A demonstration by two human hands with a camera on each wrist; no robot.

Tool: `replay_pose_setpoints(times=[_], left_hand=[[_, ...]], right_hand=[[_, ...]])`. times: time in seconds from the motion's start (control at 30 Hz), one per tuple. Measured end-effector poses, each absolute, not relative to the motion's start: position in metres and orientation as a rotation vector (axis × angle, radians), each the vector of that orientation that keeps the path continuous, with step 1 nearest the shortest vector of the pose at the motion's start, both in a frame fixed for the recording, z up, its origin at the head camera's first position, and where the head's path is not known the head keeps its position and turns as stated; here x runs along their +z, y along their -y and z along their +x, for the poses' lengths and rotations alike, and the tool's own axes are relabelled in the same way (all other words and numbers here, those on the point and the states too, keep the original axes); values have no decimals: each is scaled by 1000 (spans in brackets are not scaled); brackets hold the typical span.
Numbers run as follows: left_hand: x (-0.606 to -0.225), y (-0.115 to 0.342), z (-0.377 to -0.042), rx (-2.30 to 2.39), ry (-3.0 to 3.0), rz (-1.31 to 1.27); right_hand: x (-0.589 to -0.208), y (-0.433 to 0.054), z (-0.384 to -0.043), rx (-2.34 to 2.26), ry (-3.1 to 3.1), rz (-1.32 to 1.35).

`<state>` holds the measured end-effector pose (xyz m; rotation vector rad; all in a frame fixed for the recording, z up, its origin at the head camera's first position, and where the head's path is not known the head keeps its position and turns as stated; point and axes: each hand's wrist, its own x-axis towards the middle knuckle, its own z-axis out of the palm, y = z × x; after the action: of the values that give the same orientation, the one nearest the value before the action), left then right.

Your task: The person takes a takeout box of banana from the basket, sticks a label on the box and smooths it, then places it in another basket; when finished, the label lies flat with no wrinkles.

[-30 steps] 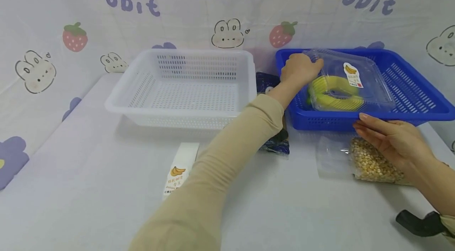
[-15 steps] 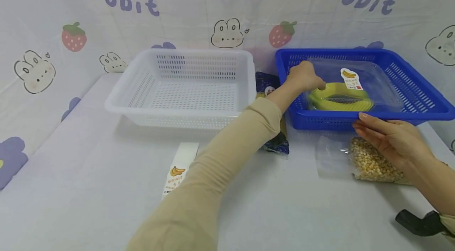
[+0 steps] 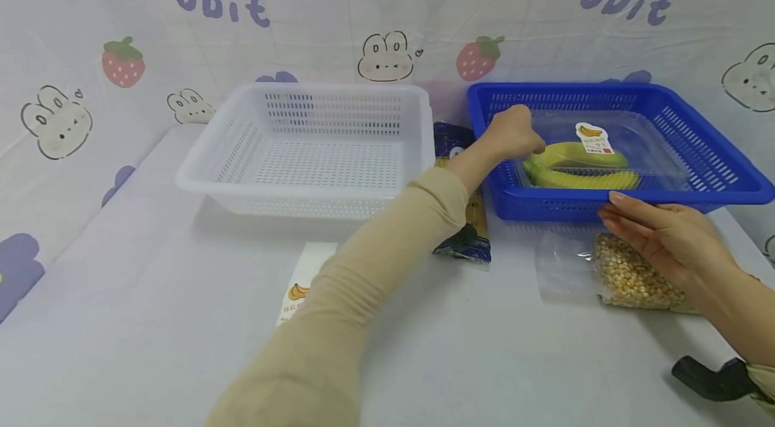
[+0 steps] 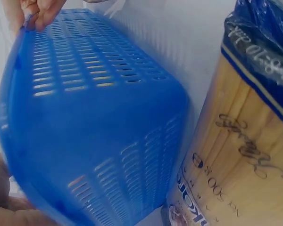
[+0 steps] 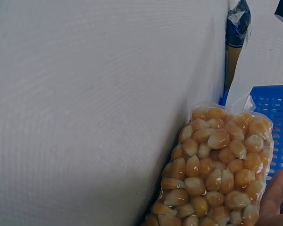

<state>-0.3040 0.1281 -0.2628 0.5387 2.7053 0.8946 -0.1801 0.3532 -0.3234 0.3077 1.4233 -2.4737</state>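
A clear plastic clamshell box (image 3: 644,138) with yellow bananas (image 3: 581,171) inside and a banana sticker on its lid lies in the blue basket (image 3: 720,195). My left hand (image 3: 511,134) reaches over the basket's left rim and holds the box's left edge; most of its fingertips are hidden. In the left wrist view that left hand (image 4: 12,202) shows at the lower left, beside the basket wall. With thumb on top and fingers beneath, my right hand (image 3: 672,232) grips the basket's front rim. A bag of corn kernels (image 3: 636,272) lies under that hand.
A white basket (image 3: 303,195) stands at the left. Between the baskets lies a pasta packet (image 3: 478,225). A white card with a banana print (image 3: 315,262) is on the table, partly behind the left sleeve. A black strap end (image 3: 708,376) hangs by the right wrist.
The banana box has come down from a tilted position and now lies lower and flatter in the blue basket. My left hand has gone down with it. The right hand stays at the rim.
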Motion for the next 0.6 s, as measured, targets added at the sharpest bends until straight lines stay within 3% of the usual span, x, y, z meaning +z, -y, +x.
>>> replay_pose_setpoints(times=[0.3,0.6], left_hand=[[-216,-78,-295,941,-2822,669],[-182,2,-239,609,-3341,957]], right_hand=[[-317,-354,-184,-2122,-1663,202],[-265,-338,-169,-1360,-2656,-177]])
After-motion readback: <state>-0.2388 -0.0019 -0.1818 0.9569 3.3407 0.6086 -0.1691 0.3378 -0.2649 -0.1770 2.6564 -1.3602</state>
